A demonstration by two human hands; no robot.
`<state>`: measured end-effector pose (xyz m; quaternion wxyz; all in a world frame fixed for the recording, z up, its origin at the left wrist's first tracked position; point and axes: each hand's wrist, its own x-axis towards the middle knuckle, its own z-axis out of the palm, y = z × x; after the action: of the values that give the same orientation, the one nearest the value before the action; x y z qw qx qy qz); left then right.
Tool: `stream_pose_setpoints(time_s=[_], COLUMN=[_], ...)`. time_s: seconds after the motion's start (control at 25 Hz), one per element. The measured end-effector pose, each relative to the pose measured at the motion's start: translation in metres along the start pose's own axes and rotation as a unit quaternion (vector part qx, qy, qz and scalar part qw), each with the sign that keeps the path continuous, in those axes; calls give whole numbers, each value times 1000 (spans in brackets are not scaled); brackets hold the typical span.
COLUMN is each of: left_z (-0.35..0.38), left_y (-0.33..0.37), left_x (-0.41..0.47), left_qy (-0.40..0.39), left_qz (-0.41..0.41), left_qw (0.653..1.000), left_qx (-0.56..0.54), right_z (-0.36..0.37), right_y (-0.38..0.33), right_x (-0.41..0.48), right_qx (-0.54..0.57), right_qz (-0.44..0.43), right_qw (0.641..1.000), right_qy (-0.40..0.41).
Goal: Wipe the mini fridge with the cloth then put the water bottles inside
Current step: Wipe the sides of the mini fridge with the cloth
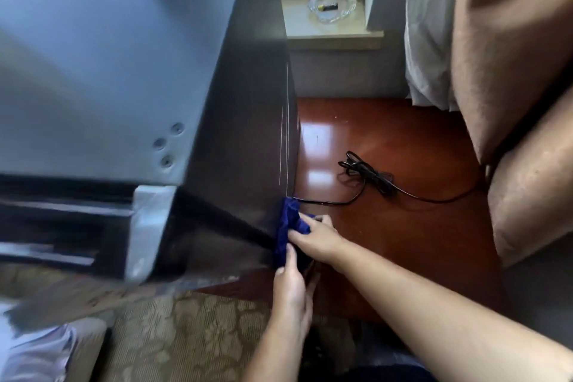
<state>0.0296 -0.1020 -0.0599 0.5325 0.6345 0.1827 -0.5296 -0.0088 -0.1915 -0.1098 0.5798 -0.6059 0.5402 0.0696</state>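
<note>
Wiping is under way low on the dark side panel of the mini fridge, where a blue cloth is pinched by both hands close together: the right hand on its upper half, the left hand at its lower edge. The cloth's long axis runs 12 to 6, flat on the rear corner at 9 o'clock from the hands. A black power cord lies on the wooden floor at 1 o'clock and may snag; no water bottles are seen.
</note>
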Motion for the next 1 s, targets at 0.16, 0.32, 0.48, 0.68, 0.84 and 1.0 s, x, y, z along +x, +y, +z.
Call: stream_pose_setpoints(time_s=[0.16, 0.32, 0.48, 0.68, 0.84, 1.0], left_z=[16, 53, 122, 218, 248, 237], left_y=[-7, 6, 64, 154, 175, 158], left_x=[33, 41, 35, 23, 26, 43], left_qy=[59, 37, -54, -154, -150, -97], left_qz=[-27, 3, 100, 191, 209, 209], left_qw=[998, 991, 981, 955, 952, 962], left_qx=[-23, -126, -157, -169, -168, -148], right_z=[-2, -44, -114, -202, -226, -209], right_y=[15, -18, -86, -181, -201, -179], right_x=[27, 34, 43, 40, 56, 82], right_qx=[18, -13, 52, 139, 124, 113], right_qz=[-16, -114, -205, -331, -336, -278], right_qw=[1000, 989, 960, 883, 892, 919], right_qy=[-12, 89, 186, 302, 275, 256])
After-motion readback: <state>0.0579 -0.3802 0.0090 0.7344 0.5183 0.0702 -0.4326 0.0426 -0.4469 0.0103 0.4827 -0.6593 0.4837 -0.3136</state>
